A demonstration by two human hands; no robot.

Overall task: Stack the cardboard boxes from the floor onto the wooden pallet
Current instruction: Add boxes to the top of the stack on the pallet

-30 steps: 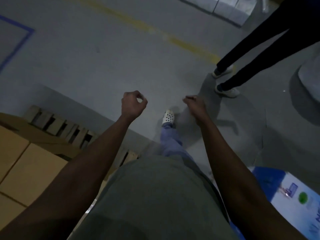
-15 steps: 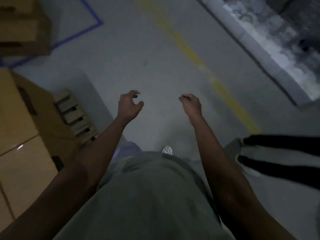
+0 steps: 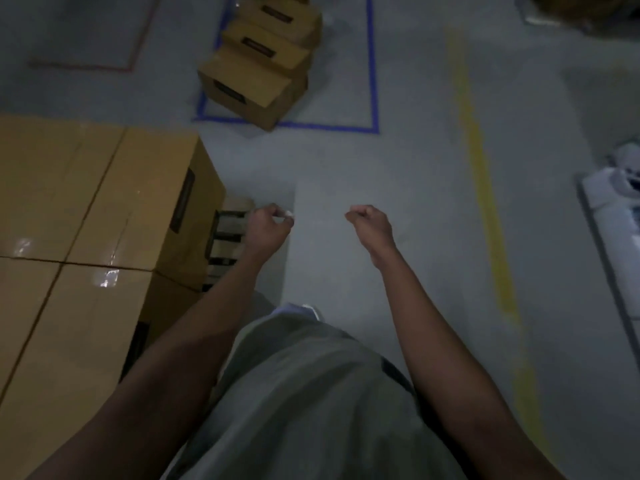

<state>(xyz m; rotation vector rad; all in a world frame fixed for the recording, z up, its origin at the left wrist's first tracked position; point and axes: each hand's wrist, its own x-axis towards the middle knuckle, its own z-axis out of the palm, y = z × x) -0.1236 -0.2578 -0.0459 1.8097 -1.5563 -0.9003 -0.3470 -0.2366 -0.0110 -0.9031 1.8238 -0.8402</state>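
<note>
Several cardboard boxes [image 3: 256, 71] sit in a loose pile on the grey floor ahead, inside a blue tape rectangle [image 3: 372, 64]. On my left, large cardboard boxes [image 3: 97, 202] are stacked on the wooden pallet [image 3: 227, 237], whose slatted edge shows beside them. My left hand [image 3: 266, 228] is held out just right of the pallet's edge, its fingers curled and holding nothing. About a hand's width to its right, my right hand [image 3: 372, 225] is curled into a fist over bare floor and is also empty.
A yellow line [image 3: 485, 202] runs along the floor on the right. White wrapped goods [image 3: 613, 195] lie at the right edge. A faint red tape outline [image 3: 135, 46] marks the floor at the far left. Open floor lies between me and the pile.
My view has swung left: the floor pile and blue rectangle have come into view ahead, and the other person's legs have gone. Both hands stay out in front, their fingers curled tighter.
</note>
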